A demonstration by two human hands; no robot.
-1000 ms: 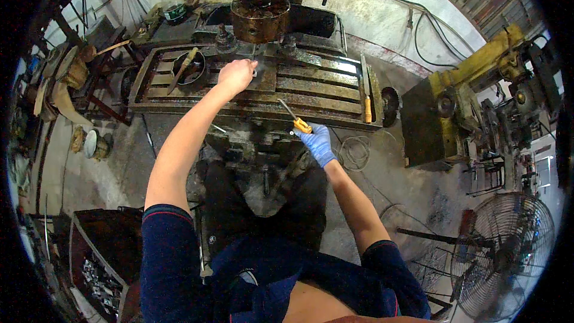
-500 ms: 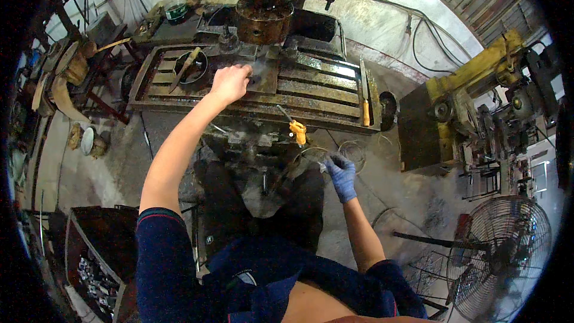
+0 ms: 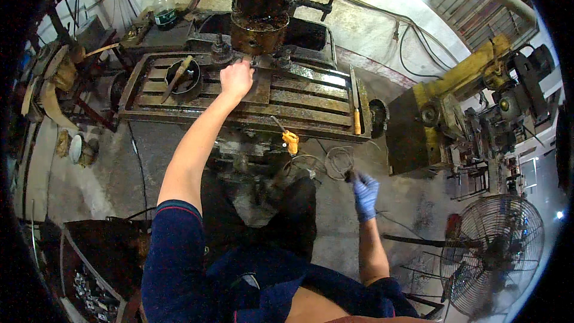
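Observation:
My bare left hand [image 3: 237, 79] reaches over the slotted metal machine table [image 3: 311, 100], just below the round, rusty spindle head [image 3: 259, 31]. Its fingers are closed at a fixture there, and whatever they grip is hidden. Out to the right, my right hand [image 3: 366, 196] in a blue glove is closed, with a small dark thing [image 3: 350, 175] at its fingertips that I cannot make out. A yellow air blow gun [image 3: 290, 142] hangs at the table's front edge, touched by neither hand.
On the table's left stands a round pot [image 3: 184, 81] with a wooden-handled brush across it. A file [image 3: 357, 107] with an orange handle lies at the right end. A coiled hose [image 3: 339, 161], a floor fan [image 3: 493, 257] and a yellow-and-dark machine [image 3: 418, 125] are to the right.
My left hand has moved slightly farther in, toward the spindle head. My right hand has moved right and a little down, away from the blow gun. The whole view has shifted somewhat.

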